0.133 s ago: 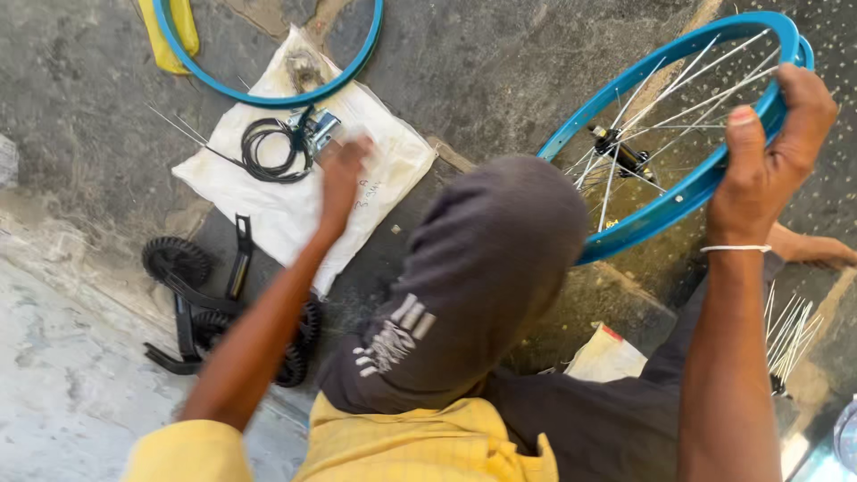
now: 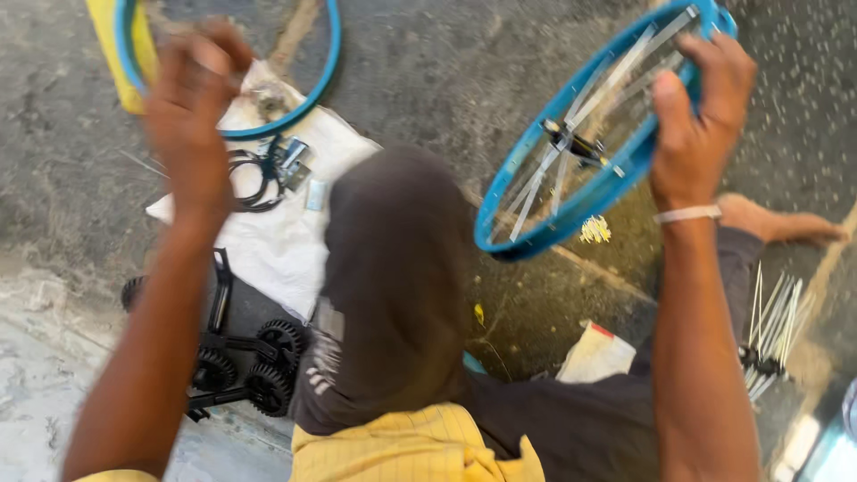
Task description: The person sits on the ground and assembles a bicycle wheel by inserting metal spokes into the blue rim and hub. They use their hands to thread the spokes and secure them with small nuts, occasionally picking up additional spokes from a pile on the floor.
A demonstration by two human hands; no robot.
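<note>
My right hand [image 2: 696, 116] is closed around the upper edge of a blue spoked wheel rim [image 2: 571, 210] and holds it tilted above the ground, with its hub [image 2: 571, 143] visible inside. My left hand [image 2: 192, 98] is raised and blurred at the upper left, its back towards me and its fingers curled. It hovers over a white cloth [image 2: 277, 241] and a second blue rim [image 2: 308, 98]. I cannot see whether it holds anything. My bent knee in dark trousers [image 2: 393, 268] fills the middle.
A coil of black cable [image 2: 254, 174] and small metal parts lie on the cloth. Black toothed wheels on a frame [image 2: 268, 357] sit at the lower left. A bundle of loose spokes [image 2: 772, 330], a white packet [image 2: 596, 354] and a bare foot [image 2: 777, 223] are at the right.
My left hand has lifted off the cloth and swung up and to the left. My right hand still grips the wheel rim.
</note>
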